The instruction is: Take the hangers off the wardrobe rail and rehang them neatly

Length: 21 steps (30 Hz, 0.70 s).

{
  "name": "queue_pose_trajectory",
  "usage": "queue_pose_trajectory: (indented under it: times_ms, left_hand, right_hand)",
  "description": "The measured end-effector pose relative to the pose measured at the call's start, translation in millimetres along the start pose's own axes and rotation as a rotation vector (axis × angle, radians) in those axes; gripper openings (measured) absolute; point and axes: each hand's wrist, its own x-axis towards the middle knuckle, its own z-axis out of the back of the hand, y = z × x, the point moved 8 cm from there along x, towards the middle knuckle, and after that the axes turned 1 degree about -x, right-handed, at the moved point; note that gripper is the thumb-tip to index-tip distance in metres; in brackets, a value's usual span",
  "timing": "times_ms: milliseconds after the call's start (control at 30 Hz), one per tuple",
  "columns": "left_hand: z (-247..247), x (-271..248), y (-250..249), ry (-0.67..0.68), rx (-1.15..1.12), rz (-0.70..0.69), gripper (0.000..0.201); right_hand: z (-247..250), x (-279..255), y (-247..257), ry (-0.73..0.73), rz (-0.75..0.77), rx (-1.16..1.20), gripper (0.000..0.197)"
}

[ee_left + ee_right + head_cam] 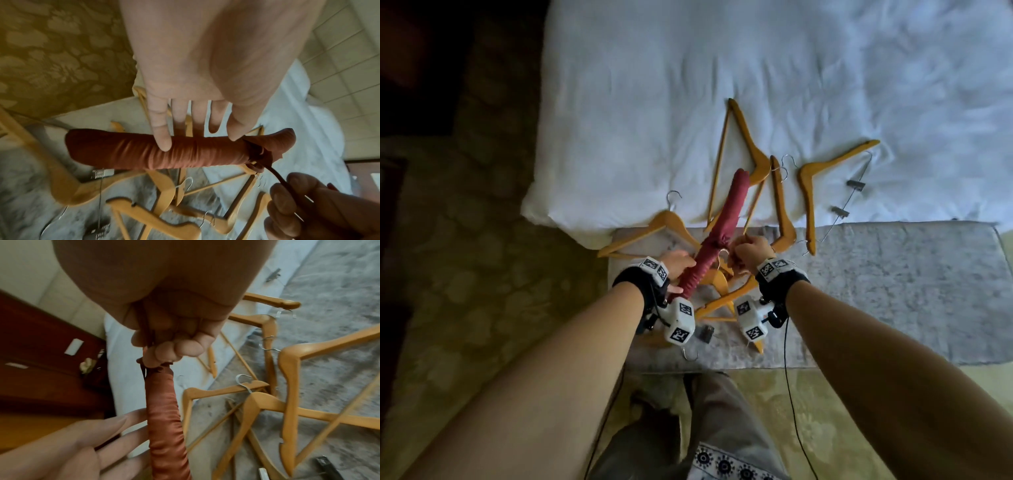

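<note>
The left hand (677,264) lies with straight fingers (162,138) against the red padded hanger (719,233), which is raised above the wooden hangers (750,150) strewn over bed (654,102) and grey bench (893,281). Just right of those fingers, the right hand (751,251) pinches the hanger's dark ribbon (281,178) in curled fingers.
</note>
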Motion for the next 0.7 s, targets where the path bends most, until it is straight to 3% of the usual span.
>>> queue_pose_trajectory:
  times_ms: [133,200,400,500,700]
  left_hand:
    - [50,-65,-7,-0.036,-0.033,-0.120,0.006]
    - [79,-103,-9,-0.075,-0.054,-0.216,0.014]
    - [183,-233,4,-0.354,-0.084,-0.403,0.024]
    - [234,-298,20,-0.482,-0.138,-0.460,0.019]
    - [321,-433,65,-0.658,-0.454,-0.648,0.024]
  right_hand:
    - [-41,-50,69,0.070,0.169,-0.063,0.036]
    - [-72,-82,107,0.146,0.274,-0.126,0.035]
    - [-171,-201,217,0.336,0.582,-0.289,0.029]
    - [-219,-267,265,0.398,0.723,-0.270,0.024]
    - [-307,-392,332,0.478,0.893,-0.236,0.006]
